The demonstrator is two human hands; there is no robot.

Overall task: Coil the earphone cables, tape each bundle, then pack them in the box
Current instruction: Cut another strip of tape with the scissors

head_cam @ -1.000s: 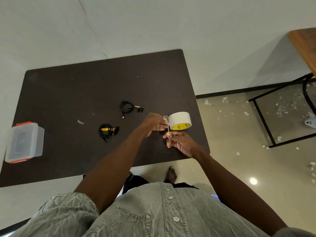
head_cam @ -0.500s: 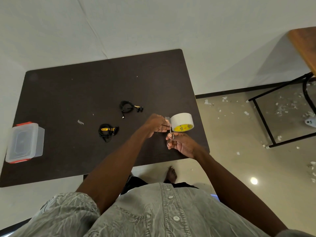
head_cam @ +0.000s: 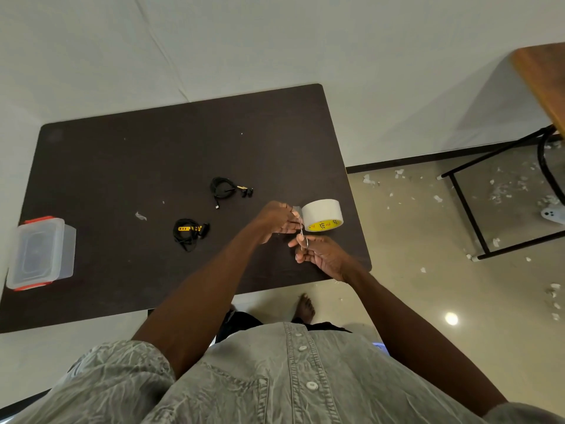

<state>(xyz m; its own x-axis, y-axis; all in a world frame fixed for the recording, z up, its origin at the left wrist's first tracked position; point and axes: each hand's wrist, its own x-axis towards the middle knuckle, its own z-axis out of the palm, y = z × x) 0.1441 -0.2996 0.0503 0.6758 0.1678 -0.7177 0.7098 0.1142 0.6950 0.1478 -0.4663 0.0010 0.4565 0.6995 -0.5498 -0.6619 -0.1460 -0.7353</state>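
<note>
Left hand [head_cam: 276,220] pinches the free tape end off the tape roll [head_cam: 322,215] while my right hand [head_cam: 324,255] grips small scissors [head_cam: 302,237] at it, and I worry the cut strip folds onto itself before reaching the coiled earphones [head_cam: 189,232] well apart on the table [head_cam: 122,166].

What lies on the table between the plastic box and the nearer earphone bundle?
In the head view, only bare dark table separates the plastic box from the nearer earphone bundle; a small white scrap lies just beyond that stretch.
</note>
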